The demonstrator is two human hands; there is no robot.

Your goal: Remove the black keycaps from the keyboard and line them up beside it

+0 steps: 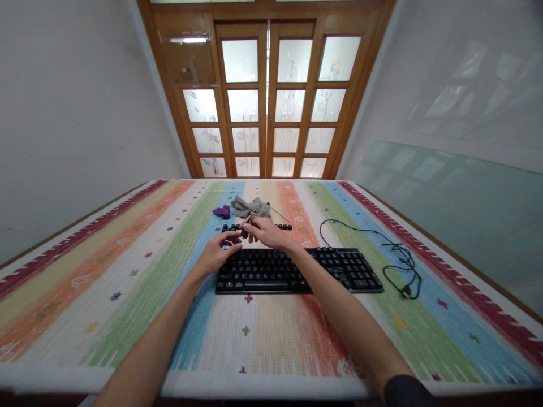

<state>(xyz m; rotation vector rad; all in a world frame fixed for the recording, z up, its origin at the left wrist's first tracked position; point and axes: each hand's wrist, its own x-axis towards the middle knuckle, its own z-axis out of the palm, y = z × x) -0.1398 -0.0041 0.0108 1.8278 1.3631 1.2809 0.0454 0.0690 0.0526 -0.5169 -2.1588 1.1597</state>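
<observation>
A black keyboard [263, 277] lies flat on the striped tablecloth in front of me. Above its back left part, my right hand [263, 232] is closed in a pinch on a small black piece that looks like a keycap [245, 233]. My left hand [217, 252] is at the keyboard's back left corner, fingers curved and apart, its fingertips close to the right hand. I see nothing held in it. Behind the keyboard is a row of loose black keycaps [285, 226], its middle hidden by my hands.
Beyond the keycaps lie a crumpled grey cloth [251, 207], a small purple cloth [222, 212] and a thin rod-like tool [280, 213]. The keyboard's black cable [403, 260] loops across the tablecloth on the right. Wooden glass-paned doors [267, 102] stand past the table's far edge.
</observation>
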